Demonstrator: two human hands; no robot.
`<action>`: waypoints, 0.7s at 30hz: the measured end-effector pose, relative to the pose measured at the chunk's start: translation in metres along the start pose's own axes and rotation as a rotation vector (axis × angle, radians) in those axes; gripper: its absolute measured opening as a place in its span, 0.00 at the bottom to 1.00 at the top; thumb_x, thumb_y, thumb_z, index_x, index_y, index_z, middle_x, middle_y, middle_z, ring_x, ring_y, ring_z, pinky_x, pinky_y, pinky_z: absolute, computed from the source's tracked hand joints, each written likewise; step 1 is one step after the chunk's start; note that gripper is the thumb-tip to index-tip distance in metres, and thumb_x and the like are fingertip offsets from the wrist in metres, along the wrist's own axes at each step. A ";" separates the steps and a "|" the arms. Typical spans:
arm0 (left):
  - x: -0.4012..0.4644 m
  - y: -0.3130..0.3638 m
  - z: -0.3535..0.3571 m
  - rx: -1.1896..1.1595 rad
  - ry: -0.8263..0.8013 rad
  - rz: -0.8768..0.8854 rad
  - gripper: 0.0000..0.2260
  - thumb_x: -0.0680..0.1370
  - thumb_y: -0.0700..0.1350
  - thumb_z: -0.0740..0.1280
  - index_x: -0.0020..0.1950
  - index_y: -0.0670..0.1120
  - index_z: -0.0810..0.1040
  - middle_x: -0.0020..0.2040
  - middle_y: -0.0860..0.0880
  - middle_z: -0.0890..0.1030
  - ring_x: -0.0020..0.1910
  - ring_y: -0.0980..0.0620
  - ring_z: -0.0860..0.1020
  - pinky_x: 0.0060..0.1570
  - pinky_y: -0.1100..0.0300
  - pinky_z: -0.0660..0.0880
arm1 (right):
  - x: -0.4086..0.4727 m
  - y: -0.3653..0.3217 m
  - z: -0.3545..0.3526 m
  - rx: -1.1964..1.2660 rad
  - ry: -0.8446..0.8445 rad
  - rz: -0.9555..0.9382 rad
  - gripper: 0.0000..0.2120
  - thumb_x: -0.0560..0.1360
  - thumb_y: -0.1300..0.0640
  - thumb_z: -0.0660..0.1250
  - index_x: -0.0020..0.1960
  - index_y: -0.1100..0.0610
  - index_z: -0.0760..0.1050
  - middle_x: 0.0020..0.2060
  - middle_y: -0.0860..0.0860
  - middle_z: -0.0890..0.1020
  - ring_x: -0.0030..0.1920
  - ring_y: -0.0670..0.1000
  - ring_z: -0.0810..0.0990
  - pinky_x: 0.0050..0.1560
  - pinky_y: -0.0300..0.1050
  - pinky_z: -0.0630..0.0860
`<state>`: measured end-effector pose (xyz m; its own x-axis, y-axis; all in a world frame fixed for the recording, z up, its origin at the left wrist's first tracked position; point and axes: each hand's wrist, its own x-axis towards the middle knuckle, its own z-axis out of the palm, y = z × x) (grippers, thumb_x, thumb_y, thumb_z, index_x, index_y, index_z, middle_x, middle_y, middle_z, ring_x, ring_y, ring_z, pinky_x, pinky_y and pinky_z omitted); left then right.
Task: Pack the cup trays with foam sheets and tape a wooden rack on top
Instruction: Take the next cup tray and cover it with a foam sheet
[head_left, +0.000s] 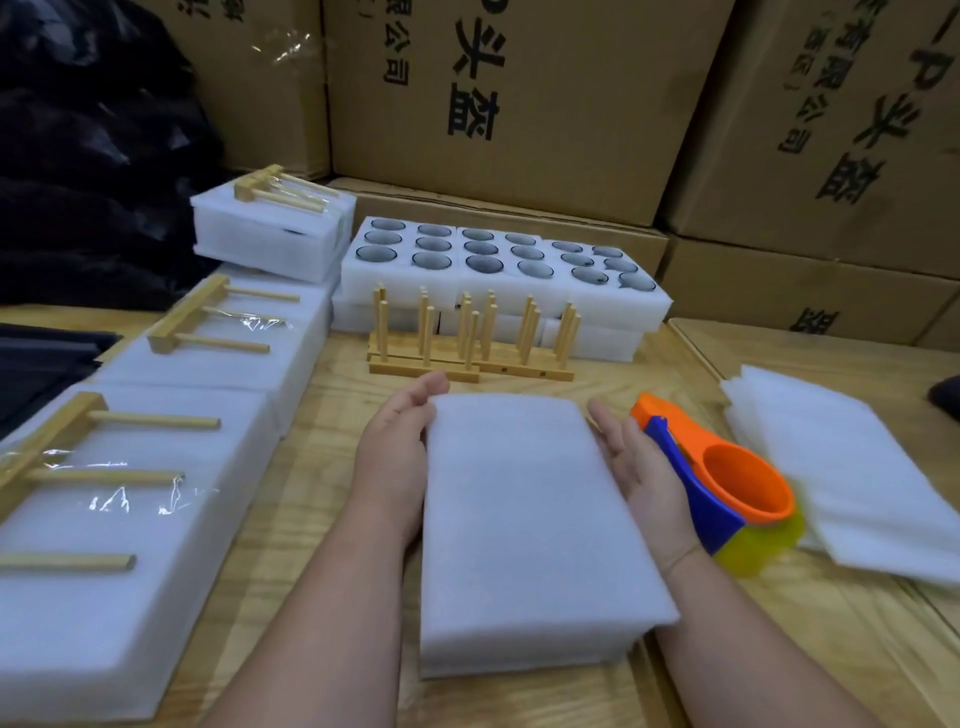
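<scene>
**Foam on, rack and tape yet to come**

A stack (524, 540) of cup trays lay on the desk (332, 395) in front of the person, covered by a foam sheet. The left hand (397, 452) and right hand (631, 467) lay flat against its long sides, fingers straight, squaring the sheet rather than gripping anything. No rack lay on this stack and no tape showed on it, so by my judgement the packing was roughly midway: foam placed, rack and taping left. Spare racks (467, 338) stood just beyond the stack, the tape dispenser (722, 483) lay just beside the right hand, and loose sheets (841, 467) lay further right. Along the left edge lay finished packs (130, 493), each with a rack taped on top. Open trays (498, 265) with cups waited at the back.
</scene>
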<state>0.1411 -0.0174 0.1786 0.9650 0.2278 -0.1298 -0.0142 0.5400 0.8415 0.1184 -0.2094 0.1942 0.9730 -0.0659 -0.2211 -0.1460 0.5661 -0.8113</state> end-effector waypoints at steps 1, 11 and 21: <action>-0.002 0.000 0.000 -0.021 -0.008 -0.005 0.16 0.76 0.36 0.66 0.57 0.52 0.85 0.56 0.57 0.86 0.39 0.56 0.83 0.35 0.61 0.78 | 0.003 0.001 0.001 -0.002 0.002 0.002 0.24 0.74 0.44 0.64 0.67 0.53 0.76 0.65 0.54 0.82 0.64 0.55 0.80 0.60 0.51 0.76; 0.011 0.004 0.007 -0.171 -0.063 -0.036 0.27 0.79 0.33 0.49 0.73 0.46 0.74 0.71 0.47 0.75 0.48 0.52 0.79 0.42 0.59 0.77 | 0.029 -0.001 -0.001 -0.127 -0.144 0.008 0.17 0.78 0.61 0.59 0.62 0.55 0.81 0.51 0.53 0.88 0.49 0.52 0.87 0.45 0.46 0.83; 0.017 -0.004 0.000 0.056 -0.057 0.037 0.24 0.79 0.35 0.54 0.67 0.52 0.80 0.64 0.53 0.81 0.52 0.52 0.82 0.47 0.56 0.80 | 0.049 0.002 -0.013 -0.344 -0.363 -0.105 0.24 0.66 0.61 0.62 0.51 0.38 0.86 0.54 0.47 0.87 0.56 0.53 0.86 0.56 0.56 0.80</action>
<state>0.1578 -0.0150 0.1730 0.9775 0.1996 -0.0690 -0.0375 0.4856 0.8734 0.1630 -0.2227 0.1748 0.9760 0.2163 0.0236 -0.0354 0.2648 -0.9636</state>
